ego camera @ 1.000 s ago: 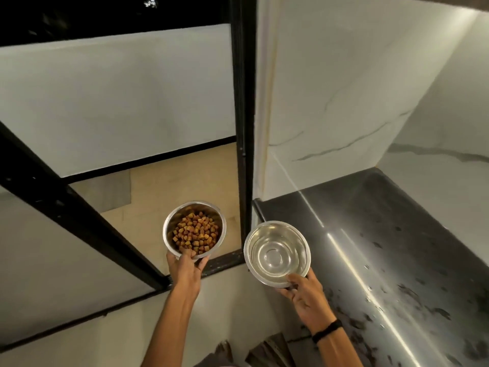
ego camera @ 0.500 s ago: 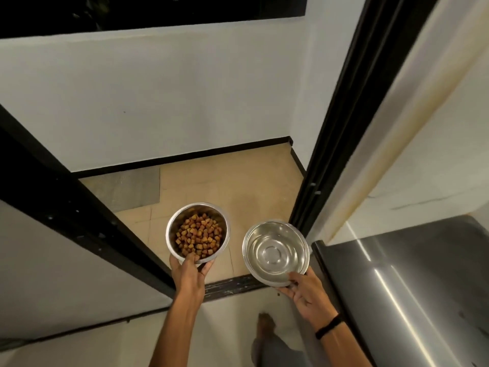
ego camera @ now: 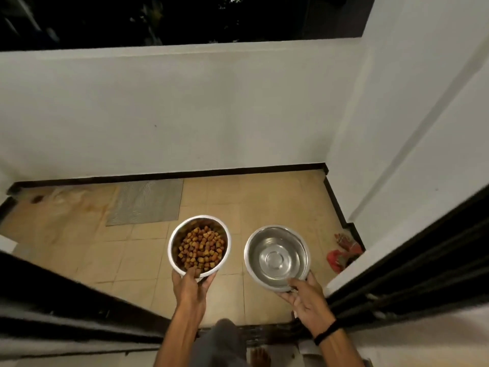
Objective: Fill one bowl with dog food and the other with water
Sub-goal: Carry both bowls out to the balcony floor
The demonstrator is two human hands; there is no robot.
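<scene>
1. Two steel bowls are held out side by side over a tiled floor (ego camera: pixel 277 197), apart from each other.
2. Left hand (ego camera: pixel 191 285) grips the near rim of the food bowl (ego camera: pixel 173 250), thumb hooked over the edge and fingers under it; the bowl is heaped with brown kibble (ego camera: pixel 202 247).
3. Right hand (ego camera: pixel 307 295) holds the near rim of the water bowl (ego camera: pixel 277 256), thumb on the rim, fingers beneath; whether clear water lies in it I cannot tell, only its shiny base shows.
4. A black band (ego camera: pixel 326 331) circles the right wrist.
5. A grey mat (ego camera: pixel 146 201) lies on the floor beyond the food bowl, near a low white wall (ego camera: pixel 185 112).
6. A red object (ego camera: pixel 344 251) sits on the floor to the right of the water bowl, by a black door frame (ego camera: pixel 412 263).
7. A bare foot (ego camera: pixel 260 357) shows at the bottom edge.
</scene>
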